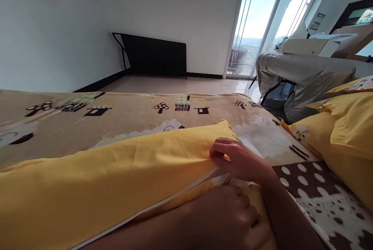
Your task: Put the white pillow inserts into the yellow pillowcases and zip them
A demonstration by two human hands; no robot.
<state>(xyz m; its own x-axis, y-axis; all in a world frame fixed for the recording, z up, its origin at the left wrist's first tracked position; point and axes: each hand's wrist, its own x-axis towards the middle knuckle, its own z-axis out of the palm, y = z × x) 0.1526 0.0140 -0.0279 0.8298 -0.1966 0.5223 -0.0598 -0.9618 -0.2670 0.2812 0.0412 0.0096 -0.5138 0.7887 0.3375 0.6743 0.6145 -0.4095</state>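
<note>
A long yellow fabric cover [128, 164] with a thin white strip along its near edge lies across the bed. My right hand [233, 155] pinches the cloth near its right end, pulling small folds toward the fingers. Lower down, my left hand [230, 215] is closed in a fist, its forearm running below the white strip. More yellow cloth with a printed pattern shows under and around the left hand. The left fingertips are turned away, so whatever they grip is hidden.
A beige patterned blanket [136, 120] covers the bed. Yellow pillows [349, 133] are heaped at the right. Beyond stand a plastic-wrapped piece of furniture [305, 67] with a white box [304, 46] on it, a black panel [157, 56] by the wall, and a glass door [256, 25].
</note>
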